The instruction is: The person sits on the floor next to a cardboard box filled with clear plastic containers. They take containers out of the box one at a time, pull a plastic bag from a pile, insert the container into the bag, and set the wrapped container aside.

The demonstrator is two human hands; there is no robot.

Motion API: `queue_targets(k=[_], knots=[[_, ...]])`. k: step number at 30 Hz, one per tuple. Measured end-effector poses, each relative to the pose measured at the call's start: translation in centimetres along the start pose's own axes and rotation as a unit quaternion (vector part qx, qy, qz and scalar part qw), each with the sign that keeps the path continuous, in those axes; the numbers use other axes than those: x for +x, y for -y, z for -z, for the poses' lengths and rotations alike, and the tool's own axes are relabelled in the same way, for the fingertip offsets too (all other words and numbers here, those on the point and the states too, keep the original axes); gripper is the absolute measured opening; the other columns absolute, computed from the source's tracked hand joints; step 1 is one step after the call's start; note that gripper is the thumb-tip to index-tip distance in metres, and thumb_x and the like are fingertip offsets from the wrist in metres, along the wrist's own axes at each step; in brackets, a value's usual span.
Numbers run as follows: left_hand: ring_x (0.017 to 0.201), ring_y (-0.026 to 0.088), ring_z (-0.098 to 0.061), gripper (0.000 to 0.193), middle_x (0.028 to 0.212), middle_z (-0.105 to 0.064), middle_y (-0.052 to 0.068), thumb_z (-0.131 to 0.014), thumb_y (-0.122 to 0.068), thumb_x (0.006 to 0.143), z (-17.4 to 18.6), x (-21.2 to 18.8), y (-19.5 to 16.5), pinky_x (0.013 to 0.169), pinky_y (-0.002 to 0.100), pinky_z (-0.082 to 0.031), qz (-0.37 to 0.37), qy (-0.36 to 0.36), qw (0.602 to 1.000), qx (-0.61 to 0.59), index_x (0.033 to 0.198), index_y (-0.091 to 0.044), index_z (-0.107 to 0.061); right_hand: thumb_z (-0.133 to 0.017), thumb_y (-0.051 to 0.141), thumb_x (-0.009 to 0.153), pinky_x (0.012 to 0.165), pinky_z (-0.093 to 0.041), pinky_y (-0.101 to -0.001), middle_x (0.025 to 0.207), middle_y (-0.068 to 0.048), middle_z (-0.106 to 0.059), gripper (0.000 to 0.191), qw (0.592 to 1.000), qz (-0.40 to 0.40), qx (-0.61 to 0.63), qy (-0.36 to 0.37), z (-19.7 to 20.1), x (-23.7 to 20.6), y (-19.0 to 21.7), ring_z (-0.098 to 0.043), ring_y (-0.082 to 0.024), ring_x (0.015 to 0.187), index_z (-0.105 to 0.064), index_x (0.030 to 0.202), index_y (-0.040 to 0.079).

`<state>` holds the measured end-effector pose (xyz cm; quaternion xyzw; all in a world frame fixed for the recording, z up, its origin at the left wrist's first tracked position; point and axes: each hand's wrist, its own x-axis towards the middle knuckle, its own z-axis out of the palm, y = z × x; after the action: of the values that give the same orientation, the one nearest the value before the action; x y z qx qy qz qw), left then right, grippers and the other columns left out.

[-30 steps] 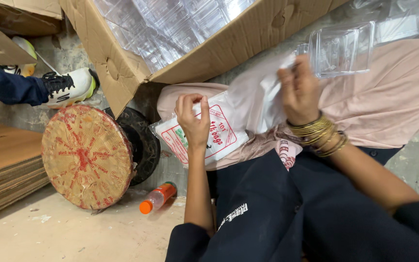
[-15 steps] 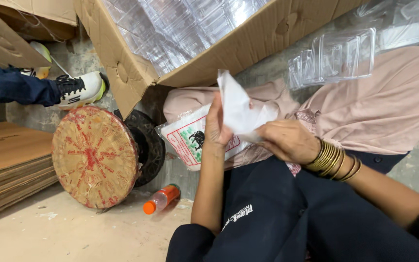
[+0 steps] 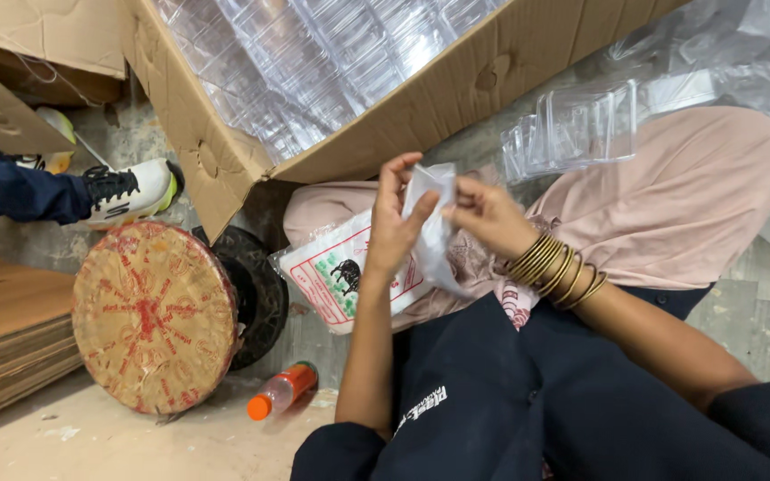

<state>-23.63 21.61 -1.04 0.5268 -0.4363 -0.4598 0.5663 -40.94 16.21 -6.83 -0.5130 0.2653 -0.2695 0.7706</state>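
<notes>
Hands: we hold a small clear plastic bag (image 3: pixel 430 227) between both, raised over our lap.
Left hand (image 3: pixel 391 223): fingers upright, thumb and fingertips pinching the bag's left edge.
Right hand (image 3: pixel 485 214): fingers pinching the bag's upper right edge; gold bangles (image 3: pixel 556 270) stacked at the wrist.
Step in hand: we judge the bag's mouth is being teased apart, both pinches working the two thin layers.
Next move: it would call for a small sliding rub of the fingertips to part the film, light enough not to tear it.
Just beneath the hands: a printed white packet (image 3: pixel 336 272) with red border lies on the pink cloth (image 3: pixel 697 205) spread across our knees.
Below and left of the left hand: an orange-capped bottle (image 3: pixel 282 390) lies on the floor, beside a round woven disc (image 3: pixel 153 316) leaning against a dark wheel (image 3: pixel 256 289).
Above the right hand: a stack of clear plastic trays (image 3: pixel 572 129) rests on the cloth.
Farther up: an open cardboard box (image 3: pixel 456 85) full of clear trays.
Far left: another person's shoe (image 3: pixel 131 190) and flattened cardboard (image 3: pixel 6 325).
</notes>
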Motion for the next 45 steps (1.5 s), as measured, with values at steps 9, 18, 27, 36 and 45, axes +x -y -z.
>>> queue_targets(k=[9, 18, 27, 36, 45], knots=[[0.091, 0.009, -0.062, 0.034, 0.099, -0.072, 0.0, -0.079, -0.019, 0.086, 5.4, -1.5, 1.4, 0.085, 0.025, -0.05, 0.158, 0.086, 0.984, -0.015, 0.111, 0.002, -0.07, -0.07, 0.01, 0.1, 0.098, -0.057, -0.0401, 0.116, -0.009, -0.071, 0.027, 0.959, -0.071, 0.273, -0.003, 3.4, 0.1, -1.7, -0.069, -0.019, 0.107, -0.061, 0.124, 0.001], [0.068, 0.009, -0.054, 0.022, 0.075, -0.062, 0.005, -0.069, -0.012, 0.075, 6.5, -1.0, -1.6, 0.067, 0.028, -0.048, 0.07, 0.16, 0.941, 0.289, 0.094, -0.001, -0.065, -0.076, 0.028, 0.082, 0.101, -0.051, -0.0387, 0.119, -0.01, -0.071, 0.068, 0.992, -0.085, -0.038, 0.09, 3.4, 0.2, 2.9, -0.066, -0.021, 0.113, -0.055, 0.141, 0.003], [0.088, 0.008, -0.061, 0.029, 0.095, -0.069, -0.002, -0.077, -0.019, 0.086, 10.7, -1.1, 5.8, 0.08, 0.026, -0.051, 0.196, 0.188, 0.96, 0.071, 0.106, 0.002, -0.072, -0.072, 0.017, 0.099, 0.083, -0.054, -0.0284, 0.108, -0.006, -0.074, 0.03, 0.991, -0.124, -0.003, -0.059, 4.2, -0.6, -3.4, -0.066, -0.01, 0.092, -0.071, 0.122, -0.002], [0.134, 0.023, -0.052, 0.083, 0.144, -0.053, 0.012, -0.084, -0.039, 0.086, 11.5, -4.6, 8.8, 0.116, 0.039, -0.039, 0.169, -0.037, 0.965, -0.198, 0.147, -0.002, -0.041, -0.069, 0.009, 0.097, 0.086, -0.056, -0.0261, 0.108, -0.002, -0.074, 0.023, 0.982, -0.078, 0.108, -0.135, 4.6, -0.8, -4.6, -0.068, -0.008, 0.095, -0.069, 0.119, 0.002], [0.158, 0.03, -0.016, 0.119, 0.166, -0.027, 0.014, -0.086, -0.06, 0.067, 9.1, -2.0, -1.4, 0.134, 0.045, -0.009, -0.13, 0.172, 0.966, 0.14, 0.159, -0.007, -0.031, -0.07, 0.003, 0.08, 0.064, -0.055, -0.0347, 0.086, -0.005, -0.075, 0.028, 0.809, 0.307, -0.493, 0.09, 0.6, -5.2, 4.8, -0.071, -0.023, 0.07, -0.075, 0.105, 0.013]])
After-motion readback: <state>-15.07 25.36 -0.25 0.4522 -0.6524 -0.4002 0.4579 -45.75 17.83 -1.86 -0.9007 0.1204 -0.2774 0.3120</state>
